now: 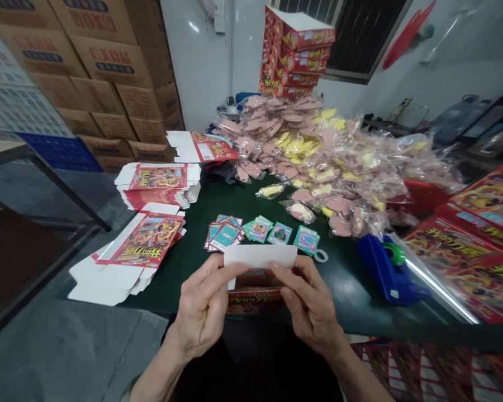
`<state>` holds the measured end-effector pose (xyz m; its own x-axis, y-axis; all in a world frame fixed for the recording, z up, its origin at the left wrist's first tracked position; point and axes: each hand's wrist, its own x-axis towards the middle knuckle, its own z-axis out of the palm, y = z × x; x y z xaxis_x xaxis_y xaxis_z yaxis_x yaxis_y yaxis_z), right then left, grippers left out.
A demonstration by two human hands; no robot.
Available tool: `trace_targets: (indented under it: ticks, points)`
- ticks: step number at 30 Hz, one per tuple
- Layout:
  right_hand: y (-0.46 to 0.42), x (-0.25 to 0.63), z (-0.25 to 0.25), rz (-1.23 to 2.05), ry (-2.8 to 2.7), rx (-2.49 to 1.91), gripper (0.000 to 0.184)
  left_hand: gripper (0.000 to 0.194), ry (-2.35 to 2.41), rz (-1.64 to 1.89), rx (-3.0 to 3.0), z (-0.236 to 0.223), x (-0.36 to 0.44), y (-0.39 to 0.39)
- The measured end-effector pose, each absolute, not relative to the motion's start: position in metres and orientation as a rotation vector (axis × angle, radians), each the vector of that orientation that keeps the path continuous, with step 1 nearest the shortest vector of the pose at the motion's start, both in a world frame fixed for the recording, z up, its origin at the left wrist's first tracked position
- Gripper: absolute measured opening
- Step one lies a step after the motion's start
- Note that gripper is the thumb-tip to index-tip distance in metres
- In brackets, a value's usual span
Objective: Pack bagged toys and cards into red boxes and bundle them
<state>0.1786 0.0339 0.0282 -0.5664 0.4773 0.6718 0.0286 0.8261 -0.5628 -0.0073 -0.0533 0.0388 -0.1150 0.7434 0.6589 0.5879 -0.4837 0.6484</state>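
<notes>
My left hand (203, 310) and my right hand (312, 307) both grip a small red printed carton (255, 287) at the near edge of the green table (343, 290). Its white flap (260, 255) stands up between my thumbs and fingers. Just beyond the carton lie several small teal and red cards (255, 230), fanned in a row. A blue tape dispenser (388, 268) sits to the right of my right hand.
Flat unfolded red cartons (145, 240) are stacked at the table's left. A big heap of bagged pink and yellow items (318, 151) fills the middle. Finished red boxes (295, 50) are stacked behind it. More red cartons (473, 251) lie right. Brown shipping boxes (109, 72) line the left wall.
</notes>
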Motion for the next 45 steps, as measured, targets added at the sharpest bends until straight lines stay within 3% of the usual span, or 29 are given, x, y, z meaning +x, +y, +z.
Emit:
trace_targets:
  ticks: [6, 9, 13, 15, 17, 21, 25, 32, 37, 40, 45]
  points:
    - [0.030, 0.178, 0.011, 0.555, -2.027, -0.443, 0.050, 0.028, 1.539, 1.631, 2.016, 0.039, -0.008, -0.052]
    - [0.022, 0.177, 0.007, 0.750, -1.817, -0.548, 0.055, 0.029, 1.500, 1.815, 1.810, 0.025, 0.000, -0.052]
    - [0.018, 0.176, 0.015, 1.251, -1.539, -0.586, 0.033, 0.039, 1.289, 2.096, 1.328, 0.007, 0.010, -0.050]
    - [0.021, 0.178, 0.023, 1.383, -1.554, -0.619, 0.021, 0.044, 1.157, 2.014, 1.201, 0.007, 0.010, -0.049]
    - [0.026, 0.180, 0.031, 1.436, -1.634, -0.661, 0.016, 0.038, 1.119, 1.931, 1.188, 0.010, 0.007, -0.049]
    - [0.031, 0.177, 0.034, 1.399, -1.669, -0.582, 0.009, 0.023, 1.088, 1.947, 1.341, 0.018, 0.003, -0.048]
    - [0.030, 0.178, 0.031, 1.323, -1.576, -0.368, 0.021, 0.024, 1.025, 2.083, 1.329, 0.022, 0.007, -0.042]
    - [0.034, 0.204, 0.048, 1.288, -2.055, -0.339, 0.032, 0.024, 0.897, 2.025, 1.247, 0.031, 0.008, -0.044]
    - [0.029, 0.196, 0.044, 1.094, -2.005, -0.474, 0.022, 0.012, 1.057, 1.746, 1.432, 0.041, -0.003, -0.051]
    - [0.025, 0.192, 0.043, 0.969, -2.054, -0.551, 0.023, 0.020, 1.145, 1.633, 1.530, 0.043, -0.007, -0.049]
    - [0.020, 0.187, 0.049, 0.826, -2.072, -0.601, 0.019, 0.014, 1.097, 1.896, 1.409, 0.031, 0.003, -0.039]
